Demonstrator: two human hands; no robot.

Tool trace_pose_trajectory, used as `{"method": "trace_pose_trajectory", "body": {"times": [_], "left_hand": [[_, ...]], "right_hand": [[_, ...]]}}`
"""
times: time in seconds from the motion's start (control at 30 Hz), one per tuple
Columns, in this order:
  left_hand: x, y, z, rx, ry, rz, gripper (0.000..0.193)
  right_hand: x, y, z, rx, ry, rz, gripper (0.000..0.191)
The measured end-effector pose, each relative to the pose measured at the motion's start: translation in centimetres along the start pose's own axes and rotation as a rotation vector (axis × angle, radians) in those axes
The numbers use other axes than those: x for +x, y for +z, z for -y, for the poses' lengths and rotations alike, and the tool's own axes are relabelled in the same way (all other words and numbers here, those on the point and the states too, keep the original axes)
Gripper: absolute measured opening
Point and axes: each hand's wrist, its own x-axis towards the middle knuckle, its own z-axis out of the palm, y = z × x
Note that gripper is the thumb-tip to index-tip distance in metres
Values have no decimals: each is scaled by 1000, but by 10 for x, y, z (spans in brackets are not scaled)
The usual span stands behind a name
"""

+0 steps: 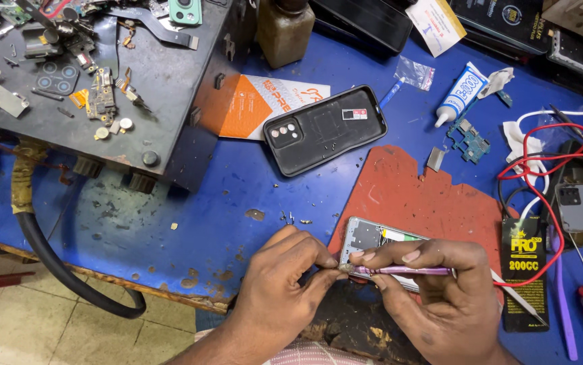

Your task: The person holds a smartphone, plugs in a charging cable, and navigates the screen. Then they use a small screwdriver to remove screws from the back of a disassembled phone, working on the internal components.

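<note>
Your right hand (440,284) is closed in a pencil grip on the slim purple metal tool (406,270), shaft lying almost flat, tip pointing left. Your left hand (291,277) has thumb and forefinger pinched tight at that tip; whatever sits between them is too small to make out.

Both hands work over the opened silver phone frame (372,236), which lies on the red rubber mat (427,196) at the near edge of the blue bench (224,223), partly under your fingers.

Doing this well, as I read it:
- Keep the heel of the right hand planted on the mat, move only the fingers.
- Keep the shaft low; a steep tip could slip and gouge the frame.
- Light pressure at the pinch, don't lever against the frame edge.
- Loose small screws (291,217) lie just beyond your left hand; don't sweep them off.

The black plastic phone back cover (325,128) rests mid-bench, well apart. The red wire (542,162) loops along the right side near your right wrist; mind it doesn't snag.
</note>
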Motion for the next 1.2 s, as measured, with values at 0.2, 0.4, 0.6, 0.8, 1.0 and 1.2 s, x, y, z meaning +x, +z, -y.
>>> {"method": "trace_pose_trajectory", "body": {"times": [0.2, 0.4, 0.6, 0.8, 1.0, 1.2], "left_hand": [[0, -2, -1, 0, -29, 25, 17], [2, -2, -6, -5, -53, 40, 15], [6, -6, -12, 1, 68, 89, 39], [5, -3, -10, 4, 11, 64, 28], [3, -3, -7, 10, 27, 38, 21], [3, -3, -7, -1, -3, 65, 15]], "right_hand": [[2, -3, 2, -416, -65, -37, 51], [6, -6, 6, -390, -110, 74, 46], [10, -16, 6, -287, -25, 53, 45], [10, -22, -4, -510, -90, 89, 44], [12, -23, -7, -558, 58, 88, 30], [14, -22, -7, -517, 84, 98, 30]]}}
